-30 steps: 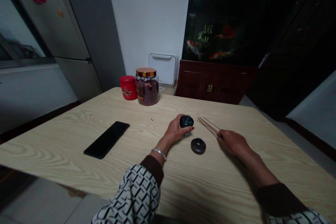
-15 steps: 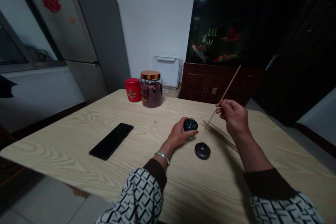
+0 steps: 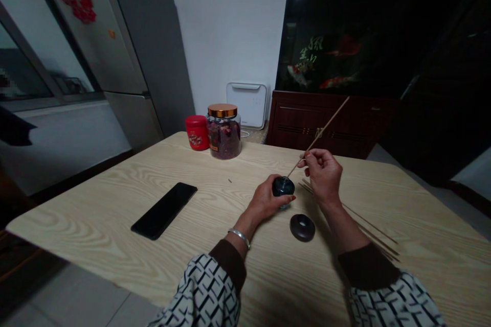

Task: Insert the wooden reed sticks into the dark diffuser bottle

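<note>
My left hand (image 3: 265,200) is wrapped round a small dark round pot (image 3: 283,186) standing on the light wooden table (image 3: 115,189). My right hand (image 3: 322,172) pinches a thin stick (image 3: 330,119) that slants up to the right, its lower tip at the pot's mouth. A dark round lid (image 3: 302,227) lies on the table just right of my left hand. Several more thin sticks (image 3: 368,225) lie on the table behind and to the right of my right forearm.
A black phone (image 3: 164,210) lies to the left. A red tin (image 3: 197,133) and a glass jar with a copper lid (image 3: 224,131) stand at the table's far edge. Behind are a fridge (image 3: 134,51), a white appliance (image 3: 247,104) and a fish tank on a dark cabinet (image 3: 326,122).
My right hand lifted one stick off the pile on the table and brought it left and down, so its tip now meets the pot. My left hand stayed on the pot.
</note>
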The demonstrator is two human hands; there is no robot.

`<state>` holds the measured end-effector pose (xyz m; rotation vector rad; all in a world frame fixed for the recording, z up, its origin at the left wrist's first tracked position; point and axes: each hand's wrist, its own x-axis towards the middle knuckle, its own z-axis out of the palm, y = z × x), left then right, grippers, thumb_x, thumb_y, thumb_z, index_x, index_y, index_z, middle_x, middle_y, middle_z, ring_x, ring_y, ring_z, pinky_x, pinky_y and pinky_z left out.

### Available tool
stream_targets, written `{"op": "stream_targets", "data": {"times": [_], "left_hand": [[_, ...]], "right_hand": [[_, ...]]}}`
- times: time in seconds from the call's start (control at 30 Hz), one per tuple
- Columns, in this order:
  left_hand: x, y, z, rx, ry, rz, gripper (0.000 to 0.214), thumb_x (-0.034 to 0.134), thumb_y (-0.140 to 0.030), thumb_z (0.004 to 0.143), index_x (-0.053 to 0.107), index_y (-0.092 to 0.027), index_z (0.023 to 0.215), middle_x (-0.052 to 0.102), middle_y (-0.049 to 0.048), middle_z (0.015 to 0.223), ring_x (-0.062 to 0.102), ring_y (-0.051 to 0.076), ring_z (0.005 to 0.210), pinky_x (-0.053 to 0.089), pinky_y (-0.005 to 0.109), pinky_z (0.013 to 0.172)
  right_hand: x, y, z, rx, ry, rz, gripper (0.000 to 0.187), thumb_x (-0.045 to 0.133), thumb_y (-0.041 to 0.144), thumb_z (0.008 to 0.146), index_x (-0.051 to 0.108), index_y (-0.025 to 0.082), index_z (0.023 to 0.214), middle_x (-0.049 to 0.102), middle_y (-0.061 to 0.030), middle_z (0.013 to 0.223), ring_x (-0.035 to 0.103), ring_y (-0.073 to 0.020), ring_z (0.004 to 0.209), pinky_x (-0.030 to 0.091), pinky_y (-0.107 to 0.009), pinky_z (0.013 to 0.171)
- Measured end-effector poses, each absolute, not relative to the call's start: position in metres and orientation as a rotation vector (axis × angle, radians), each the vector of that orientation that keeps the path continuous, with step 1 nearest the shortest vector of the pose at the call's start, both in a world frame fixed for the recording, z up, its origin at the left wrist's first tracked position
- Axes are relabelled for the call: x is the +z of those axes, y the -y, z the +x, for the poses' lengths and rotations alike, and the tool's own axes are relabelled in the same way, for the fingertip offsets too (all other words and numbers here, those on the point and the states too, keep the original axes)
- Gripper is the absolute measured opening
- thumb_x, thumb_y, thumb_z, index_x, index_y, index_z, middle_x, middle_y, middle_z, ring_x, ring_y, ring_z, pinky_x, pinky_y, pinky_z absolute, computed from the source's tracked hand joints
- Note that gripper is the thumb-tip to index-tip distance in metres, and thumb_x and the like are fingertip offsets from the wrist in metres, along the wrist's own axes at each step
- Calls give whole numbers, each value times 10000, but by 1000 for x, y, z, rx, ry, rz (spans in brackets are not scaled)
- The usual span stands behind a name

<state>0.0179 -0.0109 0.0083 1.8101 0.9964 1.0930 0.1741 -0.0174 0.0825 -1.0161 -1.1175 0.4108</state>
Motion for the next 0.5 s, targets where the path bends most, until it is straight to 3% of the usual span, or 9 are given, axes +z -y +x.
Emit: {"op": "stream_targets", "data": {"times": [0.23,0.37,0.5], "left_hand": [[3,8,19,1107,-958,1804,605,817,-405,692,595,-191,1213,690,55,1043,635,220,952,510,334,864],[3,8,19,1110,-962,1781,624,826,-417,689,592,-189,1220,693,69,1036,643,228,950,518,346,866],[5,10,19,1099,-961,1771,620,828,-401,691,592,-191,1224,696,72,1035,650,228,951,524,356,874]], "right_hand": [[60,28,167,525,1333,-1133,238,657,425,847,576,201,844,650,3,705,623,-132,589,468,-248,556],[71,26,207,449,1429,-1299,297,611,499,858,586,205,820,667,-13,728,616,-140,568,450,-256,534],[73,22,286,156,1706,-1766,167,615,355,812,652,208,741,684,-28,699,608,-151,599,417,-265,580]]}}
